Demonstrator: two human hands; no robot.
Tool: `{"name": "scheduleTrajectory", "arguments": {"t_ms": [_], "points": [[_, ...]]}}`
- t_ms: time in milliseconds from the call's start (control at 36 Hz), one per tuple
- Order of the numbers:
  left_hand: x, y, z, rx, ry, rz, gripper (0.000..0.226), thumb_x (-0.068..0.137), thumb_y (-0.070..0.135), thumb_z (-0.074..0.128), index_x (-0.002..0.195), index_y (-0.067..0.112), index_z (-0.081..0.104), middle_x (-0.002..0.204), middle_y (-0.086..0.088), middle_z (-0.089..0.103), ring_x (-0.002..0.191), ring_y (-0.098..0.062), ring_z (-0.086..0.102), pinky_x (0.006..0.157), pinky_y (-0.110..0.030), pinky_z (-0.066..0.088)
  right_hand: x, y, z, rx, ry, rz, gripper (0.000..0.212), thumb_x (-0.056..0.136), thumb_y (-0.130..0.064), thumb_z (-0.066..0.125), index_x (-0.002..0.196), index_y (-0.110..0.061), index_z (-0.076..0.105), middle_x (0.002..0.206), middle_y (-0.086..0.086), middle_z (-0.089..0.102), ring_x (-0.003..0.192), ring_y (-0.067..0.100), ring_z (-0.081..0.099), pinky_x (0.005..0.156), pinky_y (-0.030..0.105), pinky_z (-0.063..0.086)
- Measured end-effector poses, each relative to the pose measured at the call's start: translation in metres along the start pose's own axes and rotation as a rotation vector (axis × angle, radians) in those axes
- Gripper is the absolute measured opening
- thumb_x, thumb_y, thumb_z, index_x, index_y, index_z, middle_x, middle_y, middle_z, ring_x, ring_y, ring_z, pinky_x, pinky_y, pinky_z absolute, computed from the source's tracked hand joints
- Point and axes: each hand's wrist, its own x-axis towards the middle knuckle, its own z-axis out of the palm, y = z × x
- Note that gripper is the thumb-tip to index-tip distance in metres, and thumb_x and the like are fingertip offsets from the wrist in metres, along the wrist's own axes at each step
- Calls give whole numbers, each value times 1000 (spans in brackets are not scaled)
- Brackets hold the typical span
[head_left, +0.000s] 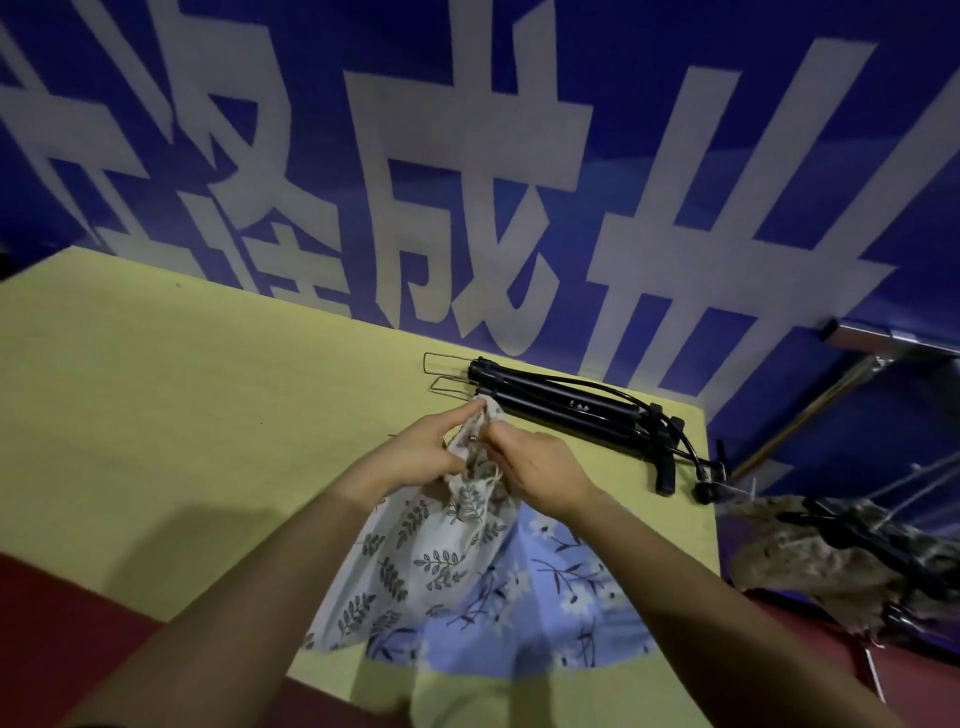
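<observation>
A white cloth printed with green leaves is lifted off the yellow table near its middle. My left hand pinches the bunched top of the cloth from the left. My right hand pinches the same bunched part from the right, close against the left hand. A small metal piece shows between the fingers; what it is cannot be told. Under the cloth lies a blue fabric with white flowers, spread flat toward the table's near edge.
A folded black metal rack with wire loops lies at the table's far right edge. Right of the table, a brown patterned cloth hangs on a dark frame. A blue wall with large white characters stands behind the table.
</observation>
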Motion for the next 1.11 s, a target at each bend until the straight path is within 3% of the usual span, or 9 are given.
{"name": "scheduleTrajectory", "arguments": {"t_ms": [56, 83, 167, 278, 444, 694, 889, 1028, 1111], "points": [[-3, 0, 0, 19, 12, 0, 83, 84, -12, 50, 150, 27, 20, 149, -18, 36, 64, 1, 61, 49, -20, 46, -1, 4, 0, -201, -7, -60, 13, 95, -30, 35, 100, -21, 43, 89, 5, 60, 63, 30, 59, 55, 34, 41], [-5, 1, 0, 55, 17, 5, 84, 83, -11, 53, 150, 25, 18, 153, -12, 31, 100, -7, 63, 69, -24, 50, -2, 6, -1, -291, -12, -58, 13, 90, -29, 40, 99, -23, 47, 87, 2, 61, 59, 28, 59, 54, 32, 41], [-7, 0, 3, 212, 25, 10, 88, 82, -5, 57, 152, 19, 9, 160, 6, 5, 143, -15, 25, 96, -23, 40, -2, 9, -4, -490, -4, -87, 31, 73, -25, 66, 101, -25, 52, 84, -2, 61, 55, 24, 55, 54, 28, 38], [-5, 2, 10, 510, 88, -71, 92, 85, 5, 55, 151, 25, -6, 156, 14, -12, 105, -25, 58, 64, -34, 47, 3, 13, -10, -551, 52, -153, 28, 72, -23, 71, 92, -23, 51, 79, 0, 56, 59, 24, 49, 62, 32, 23], [6, 5, 18, 563, 179, -78, 95, 83, 5, 58, 150, 24, -7, 157, 9, -9, 79, -26, 58, 45, -28, 34, 10, 16, -18, -364, -55, -55, 13, 77, -31, 72, 84, -20, 71, 88, 3, 55, 75, 28, 51, 66, 33, 35], [33, 7, 9, 600, 208, -44, 92, 84, 8, 59, 151, 18, -4, 155, 3, -2, 87, -29, 61, 54, -33, 41, 31, 28, -21, -409, -149, 2, 28, 90, -27, 50, 109, -15, 66, 118, 8, 46, 99, 30, 39, 86, 37, 29], [56, 6, 0, 636, 213, -74, 95, 83, 7, 60, 150, 11, -8, 153, -5, 0, 71, -24, 47, 50, -31, 34, 43, 51, -16, -310, -155, 59, 32, 77, -32, 42, 90, -11, 63, 113, 6, 49, 101, 30, 39, 95, 41, 29], [75, 0, -5, 587, 240, -60, 86, 83, 5, 57, 150, 10, 3, 146, -7, 15, 74, -27, 50, 57, -35, 39, 49, 61, -14, 123, -87, 231, 39, 74, -44, 35, 74, -18, 65, 111, -14, 56, 110, 11, 36, 85, 25, 10], [87, -4, -7, 551, 258, -80, 74, 86, 3, 53, 148, 9, 14, 140, -8, 26, 90, -32, 58, 62, -37, 41, 58, 66, -12, 577, 129, 390, 24, 84, -22, 51, 67, -16, 68, 99, -9, 63, 102, 10, 54, 93, 32, 29]]}}
